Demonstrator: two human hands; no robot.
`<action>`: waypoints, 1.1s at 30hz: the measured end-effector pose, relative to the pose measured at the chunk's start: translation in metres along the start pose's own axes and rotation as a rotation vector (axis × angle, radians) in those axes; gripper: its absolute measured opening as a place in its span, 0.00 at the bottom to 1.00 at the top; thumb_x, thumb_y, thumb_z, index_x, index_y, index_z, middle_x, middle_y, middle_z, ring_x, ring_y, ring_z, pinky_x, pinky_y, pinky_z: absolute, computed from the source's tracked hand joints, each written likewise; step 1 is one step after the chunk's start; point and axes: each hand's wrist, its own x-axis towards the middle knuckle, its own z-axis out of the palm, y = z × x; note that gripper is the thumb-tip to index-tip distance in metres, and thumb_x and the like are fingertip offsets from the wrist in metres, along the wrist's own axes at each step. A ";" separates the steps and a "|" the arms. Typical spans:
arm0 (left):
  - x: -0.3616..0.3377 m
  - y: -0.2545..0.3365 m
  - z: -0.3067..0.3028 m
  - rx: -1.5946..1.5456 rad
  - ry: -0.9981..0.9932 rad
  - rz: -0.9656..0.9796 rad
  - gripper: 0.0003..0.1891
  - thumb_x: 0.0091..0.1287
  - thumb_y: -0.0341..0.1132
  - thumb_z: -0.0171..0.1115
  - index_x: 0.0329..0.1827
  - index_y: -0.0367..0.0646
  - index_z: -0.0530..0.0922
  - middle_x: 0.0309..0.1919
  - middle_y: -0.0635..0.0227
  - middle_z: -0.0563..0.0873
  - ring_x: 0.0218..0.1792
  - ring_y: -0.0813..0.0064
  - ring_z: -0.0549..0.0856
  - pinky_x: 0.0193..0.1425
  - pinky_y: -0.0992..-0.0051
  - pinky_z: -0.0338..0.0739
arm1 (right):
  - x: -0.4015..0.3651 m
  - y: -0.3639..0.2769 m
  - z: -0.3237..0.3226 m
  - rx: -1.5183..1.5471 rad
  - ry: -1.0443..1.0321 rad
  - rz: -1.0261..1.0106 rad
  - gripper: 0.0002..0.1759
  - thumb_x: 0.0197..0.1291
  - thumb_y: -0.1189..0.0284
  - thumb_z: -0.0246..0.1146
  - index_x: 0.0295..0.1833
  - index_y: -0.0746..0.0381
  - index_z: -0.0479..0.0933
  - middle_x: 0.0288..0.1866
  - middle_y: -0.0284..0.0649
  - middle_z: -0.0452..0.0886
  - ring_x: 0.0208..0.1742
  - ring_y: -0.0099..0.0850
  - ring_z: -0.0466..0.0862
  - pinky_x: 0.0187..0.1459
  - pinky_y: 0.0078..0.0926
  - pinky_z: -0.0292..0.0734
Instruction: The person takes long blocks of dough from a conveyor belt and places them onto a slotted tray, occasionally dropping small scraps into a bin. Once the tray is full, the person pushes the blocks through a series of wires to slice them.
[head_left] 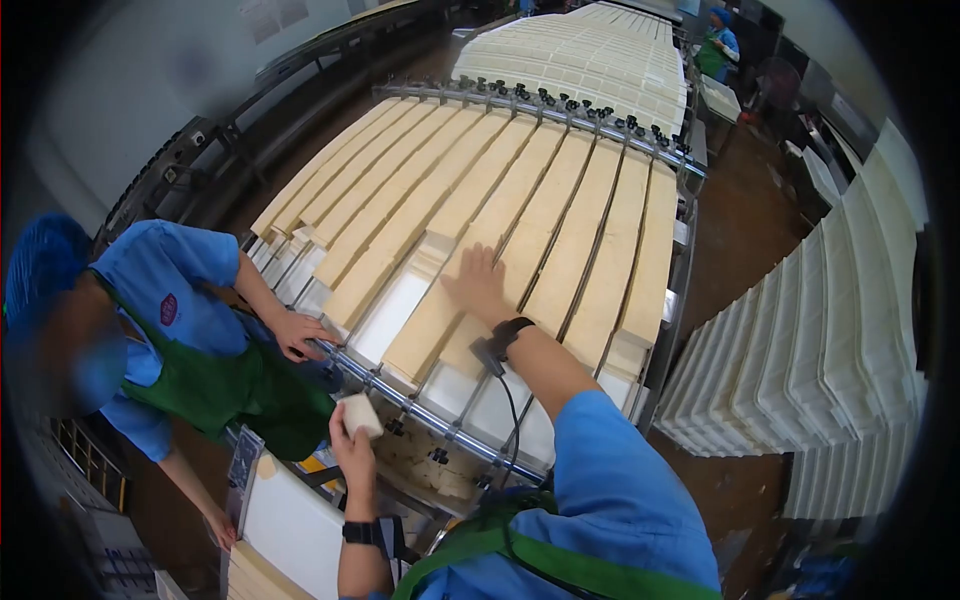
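Note:
My right hand lies flat with fingers apart on a long cream-coloured strip, one of several side by side on the conveyor. These strips look like thick layered dough sheets. A black band and a cable are on my right wrist. In front of the conveyor's front metal bar, my left hand grips a small off-white block between thumb and fingers. Its material I cannot make out. White conveyor surface shows between strips near the front.
At left stands a co-worker, one hand by the front bar, the other near cream sheets beside a white board. A rail with black knobs crosses behind the strips. Stacked white trays stand at right. Another person is far back.

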 end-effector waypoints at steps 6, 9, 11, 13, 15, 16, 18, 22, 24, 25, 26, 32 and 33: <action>-0.093 -0.040 -0.068 0.402 0.033 0.077 0.24 0.59 0.22 0.52 0.61 0.38 0.66 0.52 0.56 0.74 0.52 0.62 0.75 0.56 0.68 0.69 | -0.066 0.017 -0.046 0.108 -0.084 -0.106 0.43 0.58 0.48 0.54 0.69 0.68 0.55 0.73 0.54 0.51 0.73 0.52 0.51 0.69 0.52 0.45; -0.142 -0.041 -0.090 0.794 -0.181 0.293 0.19 0.54 0.21 0.55 0.52 0.38 0.73 0.47 0.54 0.77 0.46 0.57 0.77 0.54 0.63 0.70 | -0.123 0.055 -0.065 0.016 -0.083 -0.085 0.45 0.57 0.49 0.57 0.70 0.67 0.52 0.74 0.55 0.49 0.75 0.52 0.46 0.70 0.56 0.41; -0.170 -0.060 -0.110 0.914 -0.297 0.350 0.17 0.51 0.23 0.57 0.47 0.41 0.75 0.43 0.58 0.79 0.43 0.58 0.78 0.51 0.62 0.71 | -0.163 0.074 -0.090 -0.088 -0.074 0.013 0.48 0.55 0.48 0.59 0.71 0.67 0.50 0.74 0.55 0.48 0.75 0.52 0.45 0.69 0.57 0.41; -0.187 -0.067 -0.116 1.006 -0.331 0.380 0.15 0.48 0.25 0.58 0.42 0.43 0.77 0.39 0.62 0.80 0.40 0.59 0.78 0.48 0.62 0.72 | -0.190 0.093 -0.106 -0.183 -0.099 0.086 0.51 0.51 0.47 0.63 0.72 0.66 0.50 0.75 0.54 0.47 0.76 0.51 0.44 0.70 0.56 0.41; -0.198 -0.065 -0.115 1.079 -0.277 0.384 0.12 0.47 0.26 0.59 0.36 0.45 0.78 0.35 0.66 0.82 0.38 0.62 0.79 0.44 0.63 0.72 | -0.204 0.107 -0.111 -0.262 -0.095 0.085 0.55 0.47 0.48 0.67 0.72 0.66 0.49 0.75 0.53 0.48 0.76 0.51 0.45 0.70 0.56 0.42; -0.199 -0.065 -0.114 1.081 -0.255 0.392 0.11 0.47 0.27 0.59 0.35 0.45 0.78 0.34 0.66 0.82 0.36 0.62 0.79 0.43 0.63 0.72 | -0.205 0.115 -0.106 -0.293 -0.077 0.049 0.57 0.44 0.48 0.69 0.72 0.65 0.49 0.74 0.52 0.48 0.75 0.50 0.46 0.70 0.56 0.43; -0.196 -0.062 -0.108 1.084 -0.211 0.415 0.08 0.48 0.27 0.58 0.33 0.45 0.79 0.31 0.67 0.82 0.34 0.62 0.79 0.40 0.64 0.73 | -0.203 0.128 -0.093 -0.368 -0.007 0.009 0.59 0.39 0.50 0.72 0.72 0.65 0.49 0.74 0.52 0.50 0.75 0.49 0.49 0.70 0.55 0.45; -0.197 -0.063 -0.104 1.087 -0.165 0.416 0.07 0.47 0.27 0.58 0.30 0.44 0.79 0.29 0.66 0.81 0.33 0.62 0.79 0.37 0.65 0.74 | -0.185 0.132 -0.080 -0.476 0.168 0.000 0.58 0.35 0.51 0.75 0.71 0.62 0.53 0.72 0.47 0.56 0.73 0.44 0.56 0.68 0.51 0.51; -0.200 -0.066 -0.107 1.092 -0.154 0.408 0.07 0.47 0.26 0.59 0.30 0.44 0.79 0.28 0.65 0.81 0.33 0.62 0.79 0.37 0.66 0.74 | -0.173 0.140 -0.072 -0.527 0.227 -0.001 0.57 0.36 0.50 0.74 0.71 0.61 0.54 0.72 0.46 0.57 0.72 0.44 0.57 0.68 0.50 0.52; -0.201 -0.066 -0.107 1.077 -0.152 0.420 0.07 0.47 0.26 0.59 0.30 0.43 0.78 0.28 0.65 0.81 0.33 0.62 0.79 0.37 0.66 0.74 | -0.166 0.145 -0.069 -0.532 0.221 0.025 0.57 0.36 0.50 0.74 0.71 0.61 0.54 0.72 0.45 0.56 0.72 0.43 0.56 0.68 0.50 0.51; -0.200 -0.065 -0.106 1.063 -0.147 0.431 0.07 0.47 0.26 0.59 0.30 0.43 0.78 0.28 0.65 0.81 0.33 0.62 0.79 0.37 0.66 0.74 | -0.158 0.147 -0.070 -0.536 0.216 0.048 0.57 0.36 0.50 0.74 0.71 0.60 0.54 0.73 0.44 0.56 0.73 0.43 0.56 0.68 0.51 0.51; -0.200 -0.056 -0.112 0.911 -0.175 0.489 0.08 0.45 0.24 0.60 0.30 0.43 0.78 0.29 0.64 0.81 0.34 0.61 0.80 0.38 0.65 0.75 | -0.143 0.142 -0.083 -0.457 0.119 0.167 0.56 0.39 0.52 0.73 0.71 0.62 0.53 0.74 0.45 0.53 0.74 0.45 0.52 0.69 0.52 0.48; -0.200 -0.051 -0.112 0.864 -0.177 0.498 0.09 0.44 0.23 0.60 0.30 0.43 0.78 0.29 0.63 0.81 0.35 0.61 0.80 0.39 0.65 0.75 | -0.146 0.139 -0.088 -0.422 0.083 0.171 0.55 0.40 0.54 0.74 0.71 0.62 0.53 0.74 0.45 0.52 0.74 0.46 0.51 0.70 0.53 0.47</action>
